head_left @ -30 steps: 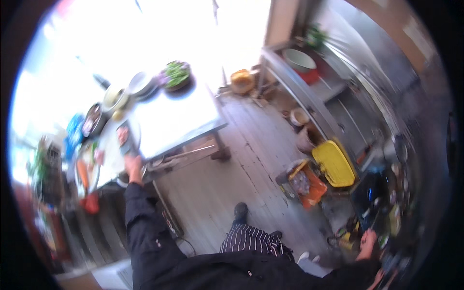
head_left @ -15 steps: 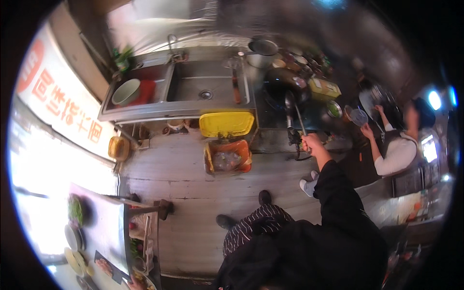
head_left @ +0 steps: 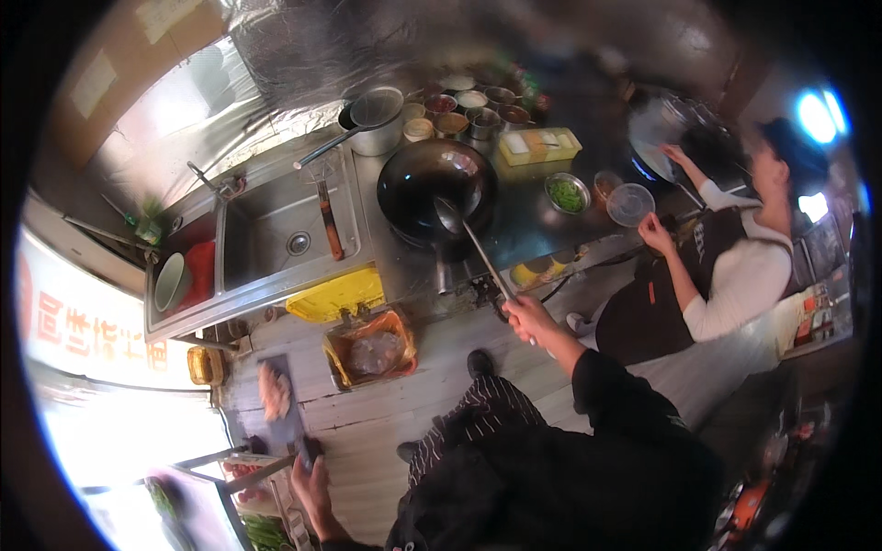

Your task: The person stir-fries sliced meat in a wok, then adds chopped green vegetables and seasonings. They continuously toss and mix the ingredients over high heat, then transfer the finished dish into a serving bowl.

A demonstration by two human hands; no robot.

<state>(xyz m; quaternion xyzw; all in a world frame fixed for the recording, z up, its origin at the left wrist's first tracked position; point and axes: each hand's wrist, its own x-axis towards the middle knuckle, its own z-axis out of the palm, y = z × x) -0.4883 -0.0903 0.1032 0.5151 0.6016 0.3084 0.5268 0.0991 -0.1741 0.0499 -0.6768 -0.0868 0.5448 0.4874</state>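
Observation:
My right hand is closed round the handle of a metal ladle. The ladle's head rests inside a dark wok on the counter. At the lower left, my left hand grips the handle of a cleaver, held out over the floor. On its broad grey blade lies a pile of pale pink sliced meat, slightly blurred.
A two-basin steel sink adjoins the wok on the left, above an orange-rimmed bin with a yellow lid. Seasoning bowls stand behind the wok. At right, a co-worker holds a clear plastic bowl.
The view has turned toward the stove. My left hand has brought the cleaver and meat away from the table at lower left. The ladle's head now shows clearly in the wok.

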